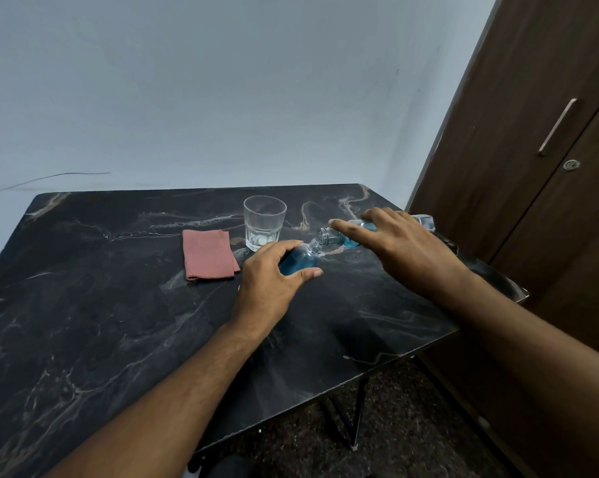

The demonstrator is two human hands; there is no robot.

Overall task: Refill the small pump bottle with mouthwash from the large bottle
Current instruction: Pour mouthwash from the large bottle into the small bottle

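My left hand (270, 281) grips the small bottle (299, 258), which holds blue liquid and leans to the right with its open neck up. My right hand (394, 246) holds the large clear bottle (337, 236) tipped almost flat, its open mouth just above the small bottle's neck. Blue mouthwash shows inside the large bottle near its mouth. Its base sticks out behind my right hand near the table's right edge. No pump top is in view.
An empty clear glass (264, 222) stands just behind the bottles. A folded pink cloth (208, 258) lies to their left on the black marble table (101, 322). A brown wardrobe (532, 150) stands close on the right.
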